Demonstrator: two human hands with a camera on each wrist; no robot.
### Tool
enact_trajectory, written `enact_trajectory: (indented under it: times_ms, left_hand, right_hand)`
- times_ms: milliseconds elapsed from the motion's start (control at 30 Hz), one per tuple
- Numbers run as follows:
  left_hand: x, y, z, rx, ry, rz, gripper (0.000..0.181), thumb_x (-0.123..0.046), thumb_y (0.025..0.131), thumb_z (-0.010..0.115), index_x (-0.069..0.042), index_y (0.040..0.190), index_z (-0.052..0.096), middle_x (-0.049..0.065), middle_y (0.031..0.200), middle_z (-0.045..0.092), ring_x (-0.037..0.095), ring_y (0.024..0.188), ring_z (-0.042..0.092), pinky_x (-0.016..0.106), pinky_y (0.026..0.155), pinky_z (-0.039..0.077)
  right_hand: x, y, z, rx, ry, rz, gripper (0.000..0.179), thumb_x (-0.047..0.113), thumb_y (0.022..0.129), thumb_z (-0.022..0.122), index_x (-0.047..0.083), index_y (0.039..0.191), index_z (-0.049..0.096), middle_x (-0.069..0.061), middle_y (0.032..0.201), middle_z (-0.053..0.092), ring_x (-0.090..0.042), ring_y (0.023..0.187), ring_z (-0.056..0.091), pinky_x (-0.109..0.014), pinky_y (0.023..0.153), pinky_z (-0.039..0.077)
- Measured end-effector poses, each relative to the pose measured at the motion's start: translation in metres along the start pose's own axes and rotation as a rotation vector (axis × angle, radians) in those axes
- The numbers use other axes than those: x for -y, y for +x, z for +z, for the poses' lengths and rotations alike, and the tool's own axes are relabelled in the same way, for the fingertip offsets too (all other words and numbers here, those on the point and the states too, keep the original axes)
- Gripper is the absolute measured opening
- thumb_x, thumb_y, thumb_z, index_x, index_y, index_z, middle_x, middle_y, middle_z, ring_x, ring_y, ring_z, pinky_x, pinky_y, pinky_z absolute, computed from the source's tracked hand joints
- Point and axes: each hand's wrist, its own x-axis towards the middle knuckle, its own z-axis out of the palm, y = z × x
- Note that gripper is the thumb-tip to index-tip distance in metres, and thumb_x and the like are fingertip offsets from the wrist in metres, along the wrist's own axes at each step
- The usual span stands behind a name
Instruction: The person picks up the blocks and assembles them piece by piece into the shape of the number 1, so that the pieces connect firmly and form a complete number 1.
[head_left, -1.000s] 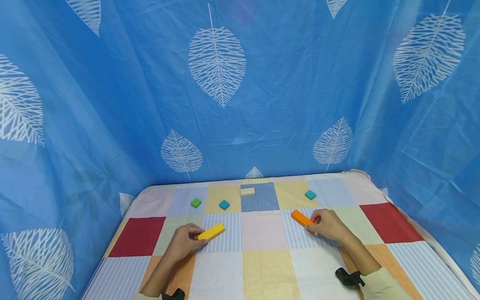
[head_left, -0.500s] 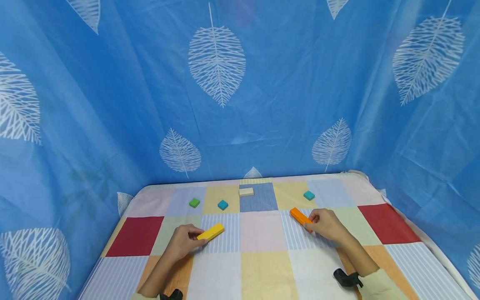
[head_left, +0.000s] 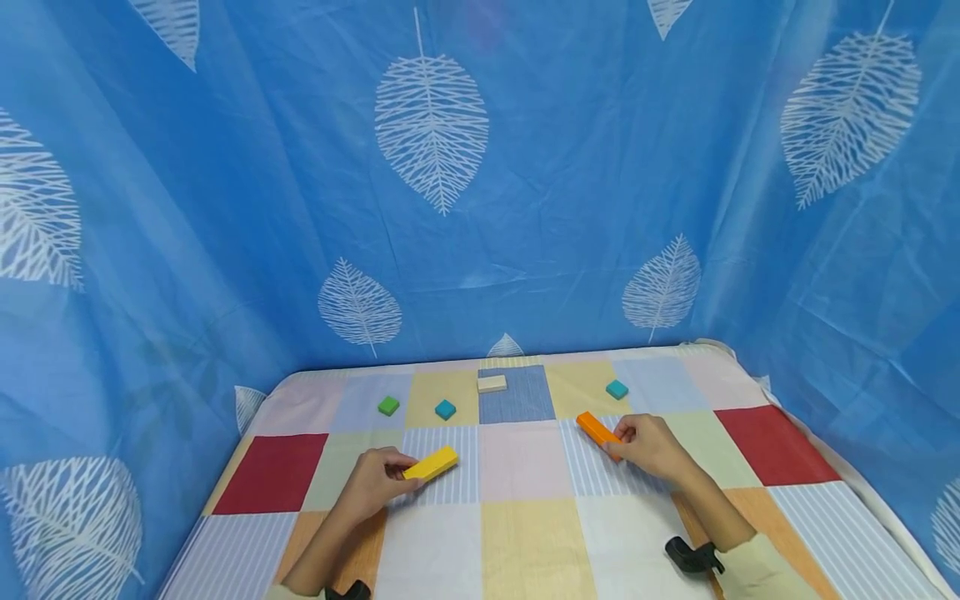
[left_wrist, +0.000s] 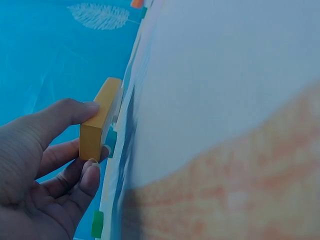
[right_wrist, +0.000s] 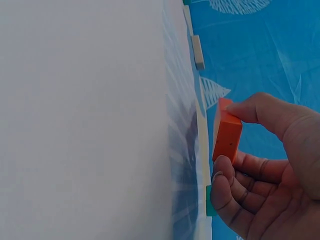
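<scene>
In the head view my left hand (head_left: 381, 483) pinches one end of a long yellow block (head_left: 432, 463), whose free end points right and away from me. The left wrist view has the thumb on one side of the yellow block (left_wrist: 100, 121) and curled fingers on the other. On the right, my right hand (head_left: 649, 447) grips the near end of an orange block (head_left: 597, 430); its far end points back and left. Thumb and fingertips pinch that orange block (right_wrist: 228, 132) in the right wrist view. Each block is close over the striped patches of the cloth.
Toward the back of the patchwork cloth (head_left: 532, 542) lie small blocks: a green one (head_left: 388, 406), a blue one (head_left: 446, 409), a cream one (head_left: 492, 383) and a teal one (head_left: 617, 389). A blue curtain (head_left: 525, 208) with white leaves hangs behind and on both sides.
The yellow block and left hand have shifted slightly right over the last half second. The orange block and right hand have moved a little left and away from me.
</scene>
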Motion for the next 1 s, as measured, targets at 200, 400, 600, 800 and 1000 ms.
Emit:
enact_trajectory:
  times_ms: [200, 400, 600, 800, 1000]
  left_hand:
    - [-0.008, 0.003, 0.006, 0.019, -0.039, 0.015, 0.026, -0.012, 0.075, 0.091, -0.004, 0.097, 0.08, 0.0, 0.08, 0.064, 0.016, 0.07, 0.055, 0.022, 0.062, 0.05]
    - [-0.015, 0.006, 0.016, 0.053, -0.025, 0.038, 0.026, -0.014, 0.076, 0.091, -0.004, 0.097, 0.08, -0.001, 0.081, 0.065, 0.016, 0.07, 0.055, 0.022, 0.062, 0.05]
    - [-0.024, 0.009, 0.027, 0.11, -0.029, 0.092, 0.025, -0.013, 0.076, 0.09, -0.005, 0.097, 0.081, -0.002, 0.08, 0.065, 0.014, 0.07, 0.054, 0.022, 0.061, 0.049]
    - [-0.036, 0.012, 0.038, 0.185, -0.043, 0.158, 0.023, -0.013, 0.077, 0.089, -0.006, 0.098, 0.081, -0.004, 0.081, 0.066, 0.009, 0.068, 0.055, 0.023, 0.061, 0.05]
    - [-0.047, 0.015, 0.053, 0.238, -0.064, 0.2, 0.023, -0.012, 0.077, 0.09, -0.006, 0.097, 0.081, -0.004, 0.08, 0.067, 0.006, 0.067, 0.054, 0.022, 0.061, 0.05]
  right_hand:
    - [0.005, -0.002, 0.001, -0.004, 0.02, -0.004, 0.02, 0.016, 0.083, 0.083, 0.007, 0.081, 0.065, 0.0, 0.069, 0.054, -0.016, 0.065, 0.049, -0.024, 0.056, 0.04]
    - [0.01, -0.002, 0.002, -0.001, 0.039, -0.03, 0.018, 0.014, 0.082, 0.082, 0.006, 0.082, 0.066, 0.0, 0.07, 0.054, -0.016, 0.065, 0.049, -0.024, 0.056, 0.041]
    - [0.017, 0.002, 0.003, -0.006, 0.037, -0.034, 0.018, 0.015, 0.083, 0.082, 0.007, 0.082, 0.066, 0.0, 0.07, 0.055, -0.015, 0.064, 0.05, -0.023, 0.055, 0.043]
    - [0.027, 0.005, 0.005, 0.011, 0.058, -0.055, 0.018, 0.016, 0.083, 0.081, 0.007, 0.081, 0.066, 0.0, 0.069, 0.055, -0.015, 0.062, 0.049, -0.024, 0.053, 0.042]
    - [0.033, 0.008, 0.009, 0.014, 0.058, -0.088, 0.017, 0.015, 0.083, 0.081, 0.008, 0.079, 0.066, 0.001, 0.067, 0.055, -0.015, 0.058, 0.048, -0.024, 0.051, 0.041]
